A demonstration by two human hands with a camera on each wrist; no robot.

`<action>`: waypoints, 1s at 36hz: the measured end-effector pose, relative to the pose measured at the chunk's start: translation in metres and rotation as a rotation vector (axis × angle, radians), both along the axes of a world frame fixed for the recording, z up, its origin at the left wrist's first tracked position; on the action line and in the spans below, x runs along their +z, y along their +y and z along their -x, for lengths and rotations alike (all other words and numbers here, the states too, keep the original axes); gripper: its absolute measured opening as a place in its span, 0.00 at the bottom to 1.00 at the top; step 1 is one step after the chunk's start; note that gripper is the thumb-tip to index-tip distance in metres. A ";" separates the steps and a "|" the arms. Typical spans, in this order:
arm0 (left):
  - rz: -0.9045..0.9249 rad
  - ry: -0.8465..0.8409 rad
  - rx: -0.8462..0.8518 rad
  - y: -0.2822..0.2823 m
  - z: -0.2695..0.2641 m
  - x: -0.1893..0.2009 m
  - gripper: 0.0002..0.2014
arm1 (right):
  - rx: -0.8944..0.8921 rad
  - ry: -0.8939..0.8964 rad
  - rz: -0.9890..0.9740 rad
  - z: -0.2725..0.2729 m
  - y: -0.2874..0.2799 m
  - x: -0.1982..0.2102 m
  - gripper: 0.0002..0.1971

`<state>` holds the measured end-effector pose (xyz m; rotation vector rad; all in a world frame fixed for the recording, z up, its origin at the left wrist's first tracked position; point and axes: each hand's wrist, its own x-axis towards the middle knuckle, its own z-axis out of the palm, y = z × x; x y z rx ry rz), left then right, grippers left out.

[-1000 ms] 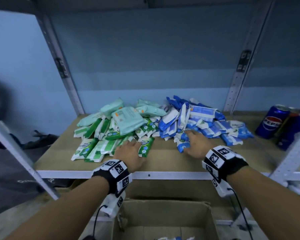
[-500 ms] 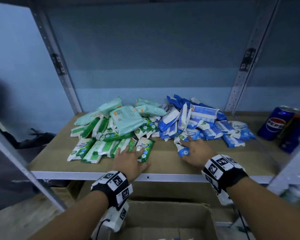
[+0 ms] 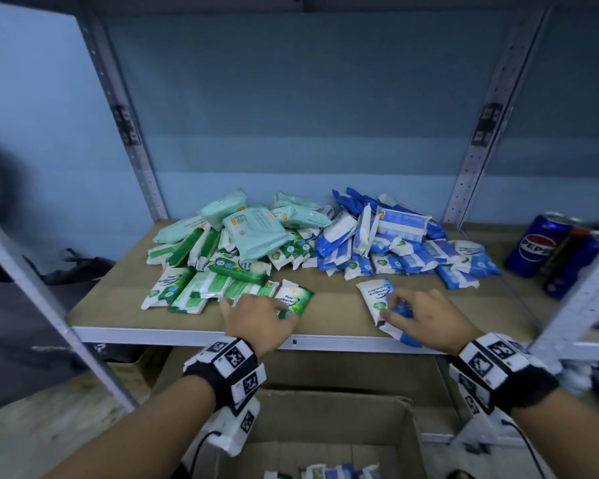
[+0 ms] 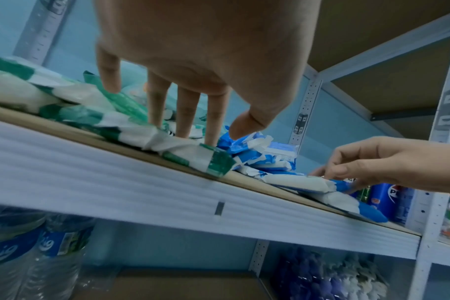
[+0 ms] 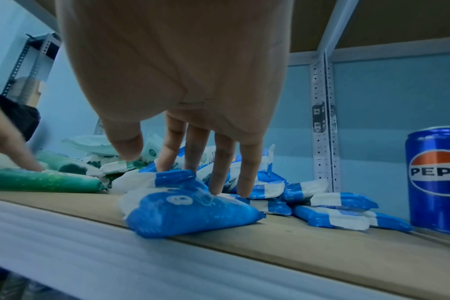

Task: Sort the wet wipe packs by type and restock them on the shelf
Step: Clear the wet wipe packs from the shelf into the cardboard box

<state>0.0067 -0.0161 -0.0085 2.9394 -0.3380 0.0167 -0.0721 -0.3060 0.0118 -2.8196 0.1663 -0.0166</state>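
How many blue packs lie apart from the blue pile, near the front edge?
2. The upper blue pack lies under fingertips of the right hand; the lower blue pack sits partly beneath it, at the edge. The hand may hide more.

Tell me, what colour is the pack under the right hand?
Blue and white pack, clearest in the right wrist view.

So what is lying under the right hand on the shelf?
Two blue and white wipe packs, one partly over the other, near the shelf front edge. The right hand rests its straight fingers on them and hides their lower parts.
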 end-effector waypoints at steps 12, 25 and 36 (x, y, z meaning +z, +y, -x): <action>-0.148 -0.104 -0.107 -0.017 0.003 0.001 0.27 | -0.017 -0.022 0.234 -0.015 0.053 -0.020 0.18; -0.042 -0.044 0.053 0.028 -0.017 0.008 0.28 | 0.164 -0.143 0.110 -0.009 0.049 -0.015 0.05; -0.048 0.051 0.061 0.024 -0.024 0.011 0.30 | 0.173 -0.524 -0.018 0.012 0.019 0.010 0.08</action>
